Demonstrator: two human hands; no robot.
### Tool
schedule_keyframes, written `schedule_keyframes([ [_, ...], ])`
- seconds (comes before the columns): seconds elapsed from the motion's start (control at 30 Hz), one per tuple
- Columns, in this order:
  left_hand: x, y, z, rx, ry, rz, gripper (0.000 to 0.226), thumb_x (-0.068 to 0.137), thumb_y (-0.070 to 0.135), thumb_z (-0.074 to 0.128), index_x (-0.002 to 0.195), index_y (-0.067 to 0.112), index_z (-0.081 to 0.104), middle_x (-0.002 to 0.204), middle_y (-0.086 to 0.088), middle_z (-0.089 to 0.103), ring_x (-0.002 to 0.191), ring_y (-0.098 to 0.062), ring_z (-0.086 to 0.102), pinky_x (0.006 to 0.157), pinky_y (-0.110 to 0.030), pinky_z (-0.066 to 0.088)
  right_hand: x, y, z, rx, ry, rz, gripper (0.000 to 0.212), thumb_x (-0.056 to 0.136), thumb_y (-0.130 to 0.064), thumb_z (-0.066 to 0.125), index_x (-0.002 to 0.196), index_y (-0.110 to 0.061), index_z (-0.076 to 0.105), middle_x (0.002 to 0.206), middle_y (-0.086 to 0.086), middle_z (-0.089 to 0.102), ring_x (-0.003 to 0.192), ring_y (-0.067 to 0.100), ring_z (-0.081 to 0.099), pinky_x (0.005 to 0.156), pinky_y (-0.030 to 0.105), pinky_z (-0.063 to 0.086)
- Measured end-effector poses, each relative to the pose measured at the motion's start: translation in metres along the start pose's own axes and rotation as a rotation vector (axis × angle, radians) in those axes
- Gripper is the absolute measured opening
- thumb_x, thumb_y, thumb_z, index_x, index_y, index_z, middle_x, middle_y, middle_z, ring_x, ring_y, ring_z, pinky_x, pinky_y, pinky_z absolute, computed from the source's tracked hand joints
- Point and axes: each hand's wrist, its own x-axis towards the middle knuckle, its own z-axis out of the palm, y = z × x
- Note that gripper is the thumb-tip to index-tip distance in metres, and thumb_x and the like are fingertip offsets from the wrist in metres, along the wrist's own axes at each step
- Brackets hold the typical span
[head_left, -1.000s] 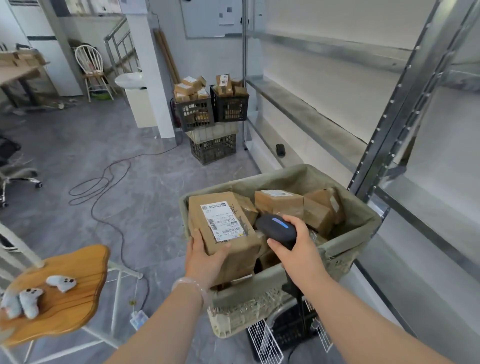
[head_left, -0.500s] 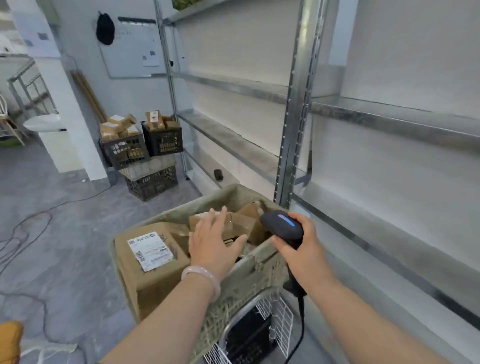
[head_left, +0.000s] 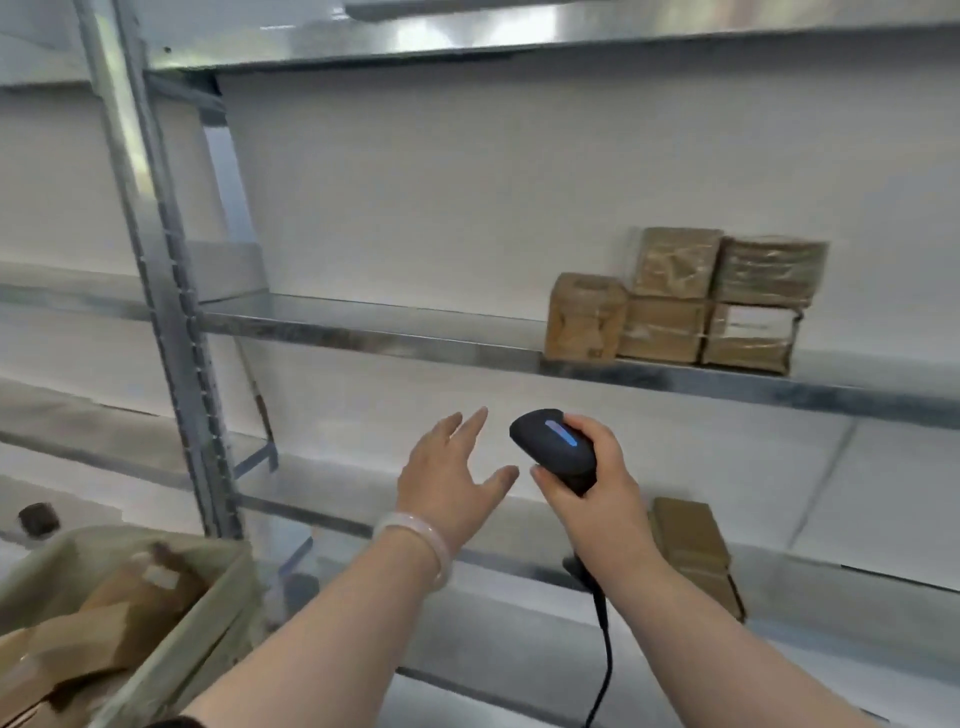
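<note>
**Left hand lifts off the bin; view swings up to the shelves**

Since half a second ago the left hand has come off the parcels in the bin. It now hangs in the air at the centre of the frame, fingers straight and spread, holding nothing. The view has swung from the bin to the shelving.

Galvanised steel shelving fills the frame: a perforated upright at the left and flat, dull-shiny shelf boards running across to the right against a white wall.

A soft, olive-grey bin sits in the lower left corner. Brown cardboard parcels lie loosely inside it, blurred, one with a pale label.

On the middle shelf, right of centre, stands a stack of five boxy parcels wrapped in glossy clear tape, three below and two on top, all touching. One flat brown parcel lies on the shelf below, partly hidden behind the right forearm.

The right hand, just right of the left, is curled round the grip of the scanner, with the thumb on its near side. The scanner is at frame centre, below the middle shelf edge. Its head is smooth, rounded black plastic with a lit blue strip, and a black cable drops to the bottom edge.

A pale, glossy bracelet rings the left wrist.
</note>
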Motion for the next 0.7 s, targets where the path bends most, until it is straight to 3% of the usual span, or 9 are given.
schedule_keyframes([
  [0.13,0.027,0.085,0.033,-0.058,-0.025,0.133,0.076,0.09,0.054,0.063,0.156,0.037,0.028,0.161,0.003,0.03,0.148,-0.019,0.025,0.12,-0.039,0.028,0.019,-0.003,-0.079,-0.039,0.127,-0.046,0.055,0.085,-0.02,0.074,0.128,-0.042,0.047,0.115,-0.03,0.056,0.107,-0.009,0.055,0.086,0.011,0.049],
  [0.33,0.048,0.174,0.074,-0.169,-0.027,0.252,0.074,0.09,0.051,0.065,0.154,0.036,0.032,0.157,0.005,0.035,0.146,-0.018,0.029,0.118,-0.038,0.031,0.045,-0.002,-0.168,-0.094,0.233,-0.154,0.056,0.084,-0.021,0.077,0.125,-0.044,0.047,0.117,-0.028,0.056,0.106,-0.009,0.056,0.083,0.009,0.048],
  [0.5,0.072,0.23,0.093,-0.243,-0.047,0.278,0.075,0.091,0.048,0.067,0.155,0.031,0.032,0.157,0.0,0.035,0.147,-0.02,0.028,0.115,-0.031,0.027,0.075,0.001,-0.223,-0.089,0.307,-0.166,0.052,0.085,-0.021,0.075,0.123,-0.043,0.047,0.109,-0.029,0.058,0.093,-0.001,0.061,0.08,0.028,0.055],
  [0.63,0.1,0.265,0.096,-0.317,-0.042,0.236,0.077,0.091,0.047,0.065,0.157,0.031,0.027,0.157,-0.003,0.033,0.145,-0.023,0.033,0.117,-0.042,0.034,0.111,-0.008,-0.259,-0.08,0.372,-0.218,0.051,0.086,-0.019,0.074,0.121,-0.041,0.044,0.108,-0.026,0.055,0.094,-0.009,0.058,0.075,0.008,0.049],
  [0.7,0.114,0.278,0.098,-0.343,-0.04,0.208,0.077,0.091,0.047,0.064,0.157,0.033,0.026,0.158,-0.002,0.032,0.144,-0.024,0.033,0.116,-0.043,0.036,0.131,-0.012,-0.272,-0.062,0.386,-0.211,0.051,0.086,-0.021,0.073,0.123,-0.039,0.044,0.108,-0.022,0.056,0.095,0.003,0.062,0.082,0.023,0.056],
])
